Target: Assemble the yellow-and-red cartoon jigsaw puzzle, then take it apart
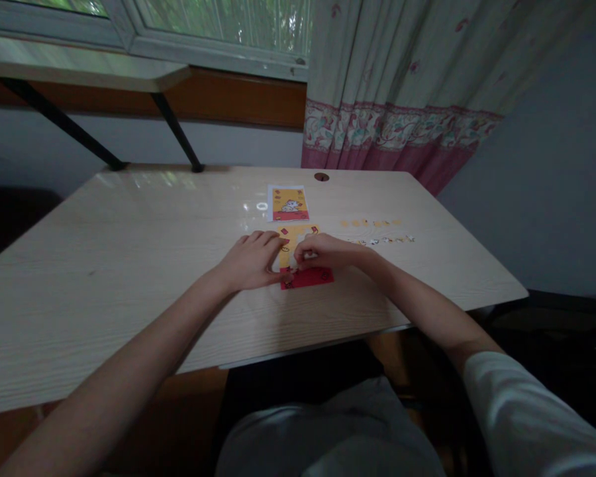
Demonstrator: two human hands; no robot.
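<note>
A partly assembled jigsaw puzzle (308,278) in yellow and red lies on the desk, with a pale gap showing in its middle. My left hand (252,260) rests at its left edge, fingers stretched out and thumb along the red lower part. Over the middle of the puzzle my right hand (322,252) is closed, its fingertips pinched together; what they hold, if anything, is hidden. Just behind the puzzle lies a reference picture (291,204) of a white animal on yellow and red. Loose puzzle pieces (385,240) lie in two rows to the right.
The pale wooden desk (153,265) has a round cable hole (322,177) near its back edge. A raised shelf (89,69) on dark metal supports stands at the back left. A floral curtain (392,86) hangs beside the window behind the desk.
</note>
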